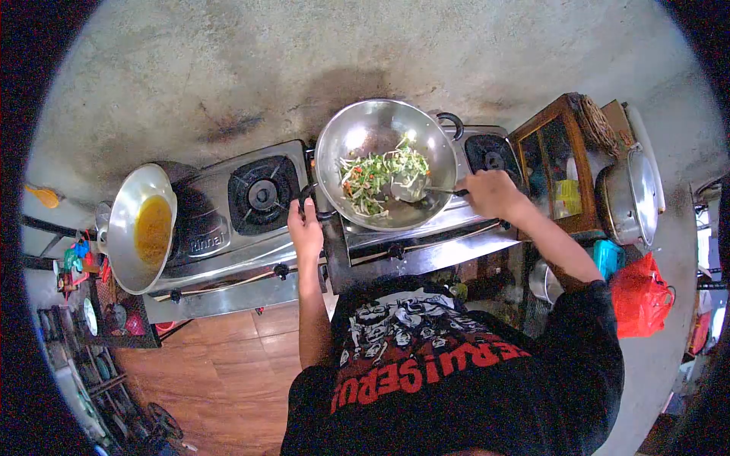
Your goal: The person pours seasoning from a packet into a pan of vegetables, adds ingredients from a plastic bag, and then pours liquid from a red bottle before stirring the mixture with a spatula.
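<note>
A large metal wok (334,144) sits on the right-hand stove, with chopped green vegetables and red bits (369,178) in its bowl. My left hand (306,228) is closed around the wok's black left handle (307,194). On the other side, my right hand (490,191) grips the dark handle of a metal spatula (414,190). The spatula's blade lies among the vegetables, partly covered by them. The wok's second handle (452,125) stands free at the upper right.
Left of the wok is a stove burner (264,194). A second wok (125,258) with yellowish-brown oil stands farther left. To the right are a wooden cabinet (551,159), a big lidded pot (627,197) and a red plastic bag (642,296). Behind the stoves rises a grey wall (258,68).
</note>
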### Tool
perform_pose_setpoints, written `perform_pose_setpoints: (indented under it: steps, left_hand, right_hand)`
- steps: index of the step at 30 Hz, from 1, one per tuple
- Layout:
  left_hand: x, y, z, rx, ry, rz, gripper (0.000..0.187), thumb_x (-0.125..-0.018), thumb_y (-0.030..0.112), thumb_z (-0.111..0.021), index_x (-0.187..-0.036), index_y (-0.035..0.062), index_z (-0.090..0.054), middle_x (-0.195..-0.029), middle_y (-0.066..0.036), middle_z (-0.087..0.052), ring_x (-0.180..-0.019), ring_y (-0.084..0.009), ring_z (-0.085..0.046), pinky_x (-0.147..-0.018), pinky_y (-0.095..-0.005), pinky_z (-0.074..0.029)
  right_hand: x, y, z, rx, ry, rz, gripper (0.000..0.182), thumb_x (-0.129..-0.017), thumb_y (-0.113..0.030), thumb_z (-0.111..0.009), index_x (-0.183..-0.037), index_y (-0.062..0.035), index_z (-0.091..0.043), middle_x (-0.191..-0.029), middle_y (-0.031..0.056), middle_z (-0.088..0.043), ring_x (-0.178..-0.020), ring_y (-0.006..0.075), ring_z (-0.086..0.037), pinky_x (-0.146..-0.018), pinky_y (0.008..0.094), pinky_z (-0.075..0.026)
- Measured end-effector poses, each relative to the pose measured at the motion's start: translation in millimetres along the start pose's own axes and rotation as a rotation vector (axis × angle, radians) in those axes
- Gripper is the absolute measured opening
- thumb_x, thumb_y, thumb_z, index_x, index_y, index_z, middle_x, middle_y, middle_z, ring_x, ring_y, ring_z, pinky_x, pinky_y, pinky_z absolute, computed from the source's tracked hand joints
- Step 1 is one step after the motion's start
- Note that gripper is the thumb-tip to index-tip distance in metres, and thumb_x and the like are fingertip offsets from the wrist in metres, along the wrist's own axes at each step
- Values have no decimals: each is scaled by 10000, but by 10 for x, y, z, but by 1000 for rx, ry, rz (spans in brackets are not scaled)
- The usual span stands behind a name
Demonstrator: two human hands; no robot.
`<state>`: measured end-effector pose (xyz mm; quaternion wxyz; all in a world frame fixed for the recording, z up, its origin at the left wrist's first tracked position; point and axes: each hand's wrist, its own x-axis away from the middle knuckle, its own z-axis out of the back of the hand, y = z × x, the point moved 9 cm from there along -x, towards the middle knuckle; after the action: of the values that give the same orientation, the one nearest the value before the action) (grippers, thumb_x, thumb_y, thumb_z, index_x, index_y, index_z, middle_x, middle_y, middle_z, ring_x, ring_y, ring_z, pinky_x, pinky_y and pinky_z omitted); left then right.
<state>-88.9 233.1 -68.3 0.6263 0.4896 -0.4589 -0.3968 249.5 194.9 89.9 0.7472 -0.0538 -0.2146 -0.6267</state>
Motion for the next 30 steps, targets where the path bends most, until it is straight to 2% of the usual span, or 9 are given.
perform_pose_setpoints:
  steps: [3, 6, 9, 15, 18, 20, 25, 28, 30]
  left_hand:
    - [-34, 9, -11, 37, -12, -48, 547, -945, 332, -547, -1260, -103, -439, -639, -18, -498, -515, -70, -430, -441, -251, -347]
    - [-55, -34, 12, -12, 11, -45, 509, -949, 321, -541, -1233, -94, -462, -629, -19, -494, -516, -72, -438, -440, -254, -346]
    - [-87, -34, 8, -13, -7, -73, 482, -952, 325, -536, -1206, -81, -483, -627, -25, -504, -518, -77, -448, -438, -258, -344]
    - [-107, -67, -30, 27, -62, -34, 511, -946, 348, -545, -1227, -73, -474, -626, -24, -507, -505, -81, -440, -447, -256, -347]
    - [-43, -13, 18, -11, 3, -41, 546, -946, 354, -545, -1265, -79, -451, -625, -19, -503, -500, -81, -432, -451, -254, -351]
    - [-51, -39, -4, -47, -48, 23, 565, -942, 368, -543, -1304, -51, -430, -823, -52, -573, -610, -89, -500, -517, -239, -444]
    - [-92, -26, -61, -47, -139, 9, 625, -933, 390, -552, -1340, -57, -392, -809, -52, -563, -605, -88, -495, -504, -241, -432]
    - [-29, 40, -18, -1, -40, -32, 343, -957, 320, -531, -1003, -19, -517, -607, 1, -470, -496, -84, -439, -458, -254, -367]
    - [-38, 65, -21, -1, -45, -57, 324, -958, 317, -529, -971, -6, -516, -604, 5, -462, -495, -80, -436, -452, -252, -363]
  right_hand:
    - [-88, 108, 174, 46, 75, 29, 164, -751, -100, -581, -869, -77, -693, -895, 167, -681, -828, 310, -676, -695, 405, -549]
    - [-326, 247, 333, 186, -1, -67, 299, -789, -160, -594, -1075, -197, -674, -899, 133, -674, -879, 289, -661, -759, 431, -526]
    - [-520, 230, 478, 309, 68, -96, 260, -766, -151, -614, -1016, -161, -685, -896, 131, -674, -861, 291, -665, -745, 417, -531]
    - [-474, -11, 308, 58, 103, 227, 258, -731, -145, -663, -987, -159, -688, -869, 117, -676, -845, 297, -663, -733, 425, -524]
    - [-409, 219, 554, 185, 125, 171, 246, -738, -154, -657, -982, -166, -691, -852, 113, -675, -824, 290, -658, -725, 433, -519]
    - [-508, 361, 752, 307, 291, 116, 262, -697, -98, -654, -955, -96, -701, -817, 122, -693, -779, 285, -685, -673, 419, -543]
    - [-1067, 389, 488, 393, 140, 107, 131, -669, -118, -683, -791, -87, -719, -762, 125, -694, -702, 297, -680, -622, 427, -539]
    - [-1058, 309, 124, 39, -70, 207, 208, -662, -127, -689, -864, -159, -727, -769, 108, -695, -702, 307, -677, -634, 425, -541]
    - [-827, 145, 357, -70, 320, 363, 267, -674, -127, -685, -912, -242, -723, -804, 87, -699, -716, 315, -676, -640, 441, -543]
